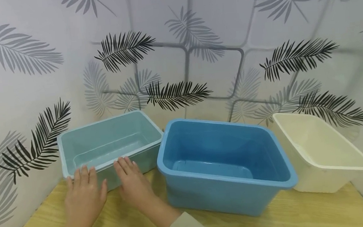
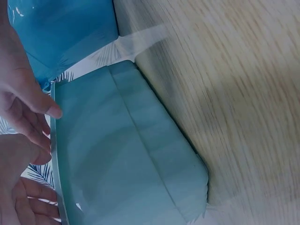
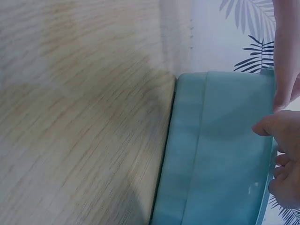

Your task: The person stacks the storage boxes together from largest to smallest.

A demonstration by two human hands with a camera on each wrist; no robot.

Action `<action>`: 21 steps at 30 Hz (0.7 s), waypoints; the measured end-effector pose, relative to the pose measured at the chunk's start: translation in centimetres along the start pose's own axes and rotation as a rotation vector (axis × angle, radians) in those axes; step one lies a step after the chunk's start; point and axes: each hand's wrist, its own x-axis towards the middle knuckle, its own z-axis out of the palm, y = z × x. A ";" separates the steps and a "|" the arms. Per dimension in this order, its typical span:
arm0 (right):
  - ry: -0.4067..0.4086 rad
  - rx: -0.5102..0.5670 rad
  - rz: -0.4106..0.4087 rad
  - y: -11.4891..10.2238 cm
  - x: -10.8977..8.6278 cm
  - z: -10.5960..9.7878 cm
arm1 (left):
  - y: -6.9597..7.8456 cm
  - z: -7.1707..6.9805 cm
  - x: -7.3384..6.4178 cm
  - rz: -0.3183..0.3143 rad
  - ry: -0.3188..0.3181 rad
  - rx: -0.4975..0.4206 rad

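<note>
A pale teal plastic bin [image 1: 111,159] stands at the left on the wooden table. My left hand [image 1: 83,197] rests its outstretched fingers on the bin's front rim, near the left corner. Farther right along that same rim, my right hand [image 1: 134,184] lays its fingertips on the edge. In the right wrist view, the right thumb [image 3: 262,126] lies against the bin's outer front wall [image 3: 225,150]. The left wrist view shows both hands along the rim [image 2: 57,164].
A larger blue bin [image 1: 227,192] stands right of the teal one, close to its corner. Beyond it is a cream bin [image 1: 326,176]. The wood-grain table [image 1: 129,226] runs back to a wall [image 1: 171,67] covered in leaf-patterned paper.
</note>
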 end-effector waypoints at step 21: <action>0.025 0.296 0.137 3.0 -0.5 0.5 | 1.8 0.5 0.0 -0.068 -0.099 -0.025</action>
